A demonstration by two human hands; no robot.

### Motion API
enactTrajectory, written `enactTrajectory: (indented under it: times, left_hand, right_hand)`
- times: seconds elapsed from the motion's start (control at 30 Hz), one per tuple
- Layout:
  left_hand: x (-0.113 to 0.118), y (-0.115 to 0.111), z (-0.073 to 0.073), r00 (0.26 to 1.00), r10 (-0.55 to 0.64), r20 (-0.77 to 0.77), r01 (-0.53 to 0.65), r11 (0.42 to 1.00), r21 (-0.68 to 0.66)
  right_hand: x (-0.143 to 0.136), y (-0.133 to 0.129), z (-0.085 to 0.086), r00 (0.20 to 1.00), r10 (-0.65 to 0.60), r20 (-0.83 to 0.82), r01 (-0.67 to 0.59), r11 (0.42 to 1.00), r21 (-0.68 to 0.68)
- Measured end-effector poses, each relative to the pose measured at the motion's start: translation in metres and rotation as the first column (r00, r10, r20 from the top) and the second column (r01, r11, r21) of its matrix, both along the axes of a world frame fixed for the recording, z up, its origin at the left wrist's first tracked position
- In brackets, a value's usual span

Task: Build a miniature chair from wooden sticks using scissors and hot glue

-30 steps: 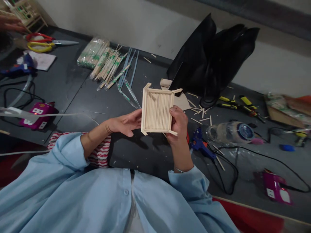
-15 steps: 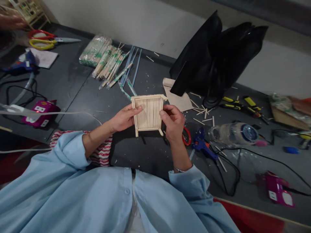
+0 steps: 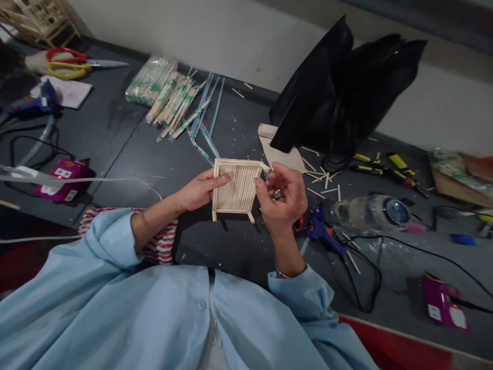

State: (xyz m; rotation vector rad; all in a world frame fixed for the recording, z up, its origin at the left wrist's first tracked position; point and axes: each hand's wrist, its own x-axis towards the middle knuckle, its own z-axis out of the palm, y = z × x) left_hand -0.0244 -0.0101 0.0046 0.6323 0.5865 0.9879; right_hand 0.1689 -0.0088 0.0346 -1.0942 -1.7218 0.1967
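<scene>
A small panel of pale wooden sticks (image 3: 236,186), laid side by side within a stick frame with short legs at its lower corners, is held up over the dark table. My left hand (image 3: 201,190) grips its left side, thumb across the front and fingers behind. At the right edge, my right hand (image 3: 285,198) has its thumb by the frame and its other fingers lifted apart from the thumb. Whether that thumb touches the wood I cannot tell. A blue glue gun (image 3: 321,228) lies right of this hand, near a red handle (image 3: 298,224) partly hidden by the wrist.
Wrapped stick bundles (image 3: 175,103) lie at the back left, beyond scissors (image 3: 71,64) and a second glue gun (image 3: 40,100). A black bag (image 3: 342,97) stands at the back. Loose sticks, cutters (image 3: 370,163), a plastic bottle (image 3: 370,211) and cables spread rightward.
My right hand has loosened from the panel's right edge and its fingers have spread rightward. The panel has dropped slightly and tilted. At far left, another person's hand has gone from the wooden model.
</scene>
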Motion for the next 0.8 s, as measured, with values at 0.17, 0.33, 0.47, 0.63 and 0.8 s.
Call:
enactTrajectory:
  times: [0.17, 0.33, 0.47, 0.63, 0.8]
  left_hand:
    - [0.0025, -0.0007, 0.0001, 1.0, -0.011, -0.029, 0.012, 0.999, 0.038]
    - [0.0056, -0.0018, -0.0003, 1.0, 0.002, -0.031, 0.0, 0.998, 0.065]
    - [0.0064, -0.0026, -0.0017, 0.999, 0.016, -0.049, -0.012, 0.997, 0.081]
    - [0.0061, -0.0036, -0.0055, 0.997, 0.005, -0.082, 0.007, 0.991, 0.137]
    - [0.0061, -0.0039, -0.0096, 0.994, 0.011, -0.108, 0.012, 0.978, 0.208]
  right_hand:
    - [-0.0015, 0.0003, 0.0015, 0.999, -0.028, 0.032, 0.028, 1.0, 0.005]
    - [-0.0029, -0.0003, 0.0013, 0.996, -0.067, 0.05, 0.066, 0.997, 0.027]
    - [-0.0028, -0.0004, 0.0015, 0.991, -0.109, 0.075, 0.107, 0.994, 0.031]
    - [-0.0032, -0.0004, 0.0015, 0.993, -0.098, 0.068, 0.093, 0.993, 0.078]
    - [-0.0032, -0.0012, 0.0018, 0.986, -0.136, 0.094, 0.128, 0.988, 0.09]
